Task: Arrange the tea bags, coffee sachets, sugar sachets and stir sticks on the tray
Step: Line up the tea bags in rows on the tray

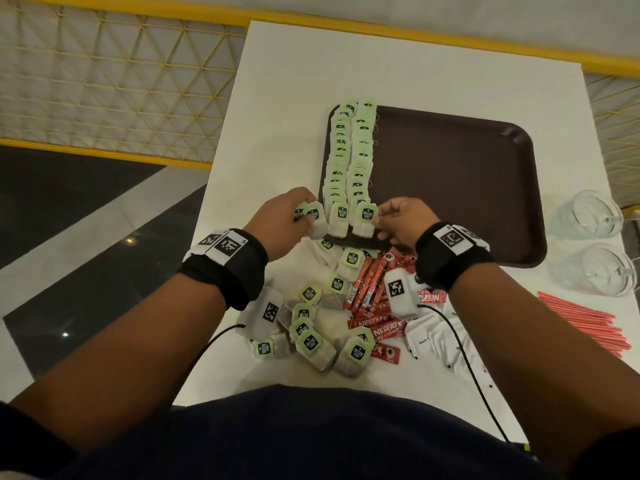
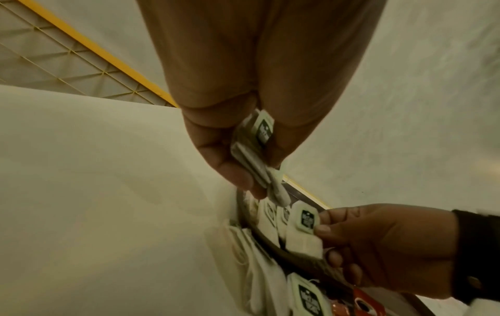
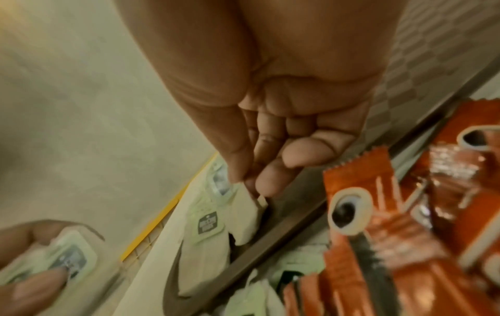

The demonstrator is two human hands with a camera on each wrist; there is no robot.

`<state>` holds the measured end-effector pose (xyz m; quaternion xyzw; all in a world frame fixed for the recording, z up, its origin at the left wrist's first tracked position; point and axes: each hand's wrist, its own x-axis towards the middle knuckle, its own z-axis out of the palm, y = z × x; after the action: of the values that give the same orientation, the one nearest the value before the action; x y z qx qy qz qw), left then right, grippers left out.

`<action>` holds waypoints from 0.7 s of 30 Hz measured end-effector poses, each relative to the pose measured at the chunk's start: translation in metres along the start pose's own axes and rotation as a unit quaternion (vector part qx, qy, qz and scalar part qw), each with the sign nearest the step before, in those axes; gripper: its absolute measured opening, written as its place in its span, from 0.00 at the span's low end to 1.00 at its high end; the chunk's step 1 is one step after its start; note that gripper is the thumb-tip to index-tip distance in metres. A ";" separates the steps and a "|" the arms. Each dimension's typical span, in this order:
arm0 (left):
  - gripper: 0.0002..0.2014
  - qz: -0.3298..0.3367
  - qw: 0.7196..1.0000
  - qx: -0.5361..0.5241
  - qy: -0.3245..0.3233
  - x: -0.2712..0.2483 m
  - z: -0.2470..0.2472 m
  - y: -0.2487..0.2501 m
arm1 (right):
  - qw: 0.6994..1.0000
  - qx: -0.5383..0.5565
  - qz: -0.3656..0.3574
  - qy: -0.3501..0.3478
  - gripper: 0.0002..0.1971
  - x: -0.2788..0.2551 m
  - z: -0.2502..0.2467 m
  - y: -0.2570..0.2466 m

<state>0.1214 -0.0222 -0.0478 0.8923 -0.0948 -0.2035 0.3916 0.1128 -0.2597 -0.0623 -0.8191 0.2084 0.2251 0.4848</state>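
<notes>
Tea bag [image 1: 363,221] at near end of the right-hand row on the tray [image 1: 485,188], sitting at the tray's near left corner; right hand [image 1: 403,225] pinches its right edge between thumb and fingertips, other fingers curled in. Two overlapping rows of tea bags [image 1: 349,157] run along the tray's left side, rest of tray bare. Left hand [image 1: 289,216] holds a small stack of spare tea bags [image 1: 311,220] clamped between thumb and fingers, just left of the tray corner. Bags look very light, soft, floppy paper with a stiffer green tag on top; likely best pinched at an edge or tag, lightly, since paper could tear and strings could snag neighbours and drag the row out of line. Loose pile of tea bags [image 1: 311,327] on the table near the body, red coffee sachets [image 1: 370,296] beside them, white sugar sachets [image 1: 433,341] to the right, red stir sticks [image 1: 581,323] further right, none of those on the tray yet. Two clear glass mugs [image 1: 588,244] right of the tray. White table [image 1: 277,98], smooth; yellow mesh railing [image 1: 104,81] behind, dark and pale floor at left.
</notes>
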 end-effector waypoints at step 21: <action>0.17 0.004 0.997 -0.079 -0.027 0.024 0.030 0.018 | 0.989 -0.078 -0.090 -0.085 0.11 -0.007 -0.003 -0.011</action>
<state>0.1292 -0.0619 -0.0599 0.8524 -0.0927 -0.2329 0.4589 0.1135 -0.2569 -0.0492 -0.8477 0.0741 0.2650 0.4536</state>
